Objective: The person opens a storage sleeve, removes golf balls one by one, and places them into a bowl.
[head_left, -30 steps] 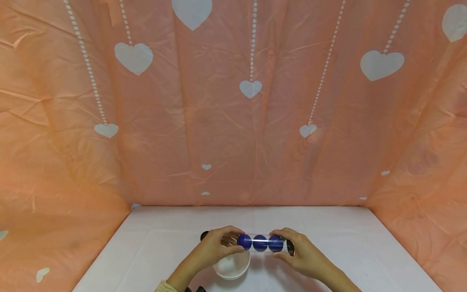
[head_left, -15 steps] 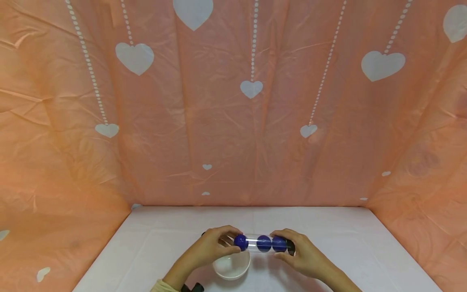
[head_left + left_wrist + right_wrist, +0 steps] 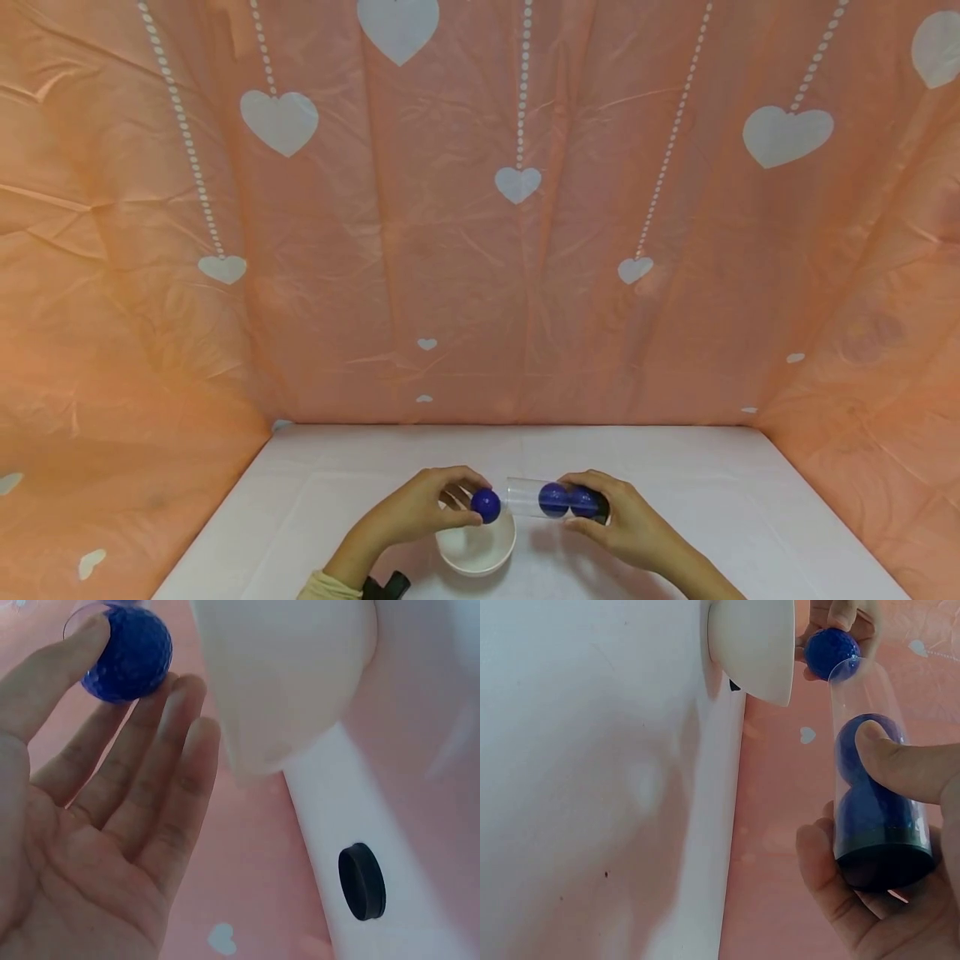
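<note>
Between thumb and fingertips, my left hand (image 3: 431, 506) pinches a dimpled blue golf ball (image 3: 129, 654), just outside the mouth of a clear tube (image 3: 522, 497). My right hand (image 3: 626, 527) grips that tube near its black end cap (image 3: 885, 866). Two more blue balls (image 3: 868, 750) sit inside the tube, toward the capped end. In the head view the tube lies roughly level, its uncapped end facing left. Below the left hand and the ball stands a white bowl (image 3: 477, 557) on the table.
A loose black cap (image 3: 362, 882) lies on the white table (image 3: 337, 467), beyond the bowl in the left wrist view. Orange-pink cloth (image 3: 457, 292) with white hearts encloses the table at the back and sides. A black strap (image 3: 386, 586) shows near the left wrist.
One ball has come out of the tube's left end with my left hand, which moved slightly left. The other two balls shifted right inside the tube; the right hand has barely moved.
</note>
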### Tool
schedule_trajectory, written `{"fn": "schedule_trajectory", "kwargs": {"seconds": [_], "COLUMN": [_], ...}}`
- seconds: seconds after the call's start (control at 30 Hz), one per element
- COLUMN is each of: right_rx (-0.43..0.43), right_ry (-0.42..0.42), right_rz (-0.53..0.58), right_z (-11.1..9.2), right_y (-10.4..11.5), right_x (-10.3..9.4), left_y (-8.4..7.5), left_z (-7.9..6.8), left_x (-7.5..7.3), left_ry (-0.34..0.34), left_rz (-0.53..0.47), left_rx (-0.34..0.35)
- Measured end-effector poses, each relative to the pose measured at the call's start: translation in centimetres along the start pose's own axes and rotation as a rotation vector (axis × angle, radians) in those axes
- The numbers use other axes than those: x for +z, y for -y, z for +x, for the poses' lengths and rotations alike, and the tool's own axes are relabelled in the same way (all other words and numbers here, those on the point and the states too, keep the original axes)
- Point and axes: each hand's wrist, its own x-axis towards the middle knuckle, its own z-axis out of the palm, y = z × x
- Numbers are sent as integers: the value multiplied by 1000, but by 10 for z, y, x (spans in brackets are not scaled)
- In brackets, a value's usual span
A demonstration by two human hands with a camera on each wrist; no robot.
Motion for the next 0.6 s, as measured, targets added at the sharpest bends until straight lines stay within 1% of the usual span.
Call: {"fn": "schedule_trajectory", "kwargs": {"seconds": [0.27, 0.47, 0.6], "right_rx": [-13, 29, 45], "right_ry": [-11, 13, 20], "right_rz": [-18, 4, 3], "right_z": [-1, 0, 0], "right_y": [0, 2, 3], "right_x": [1, -1, -2], "left_y": [2, 1, 1], "left_z": [-1, -1, -1], "left_x": [-1, 0, 1], "left_ry": [52, 71, 72], "left_rz": [26, 34, 60], "left_rx": [-4, 19, 32]}}
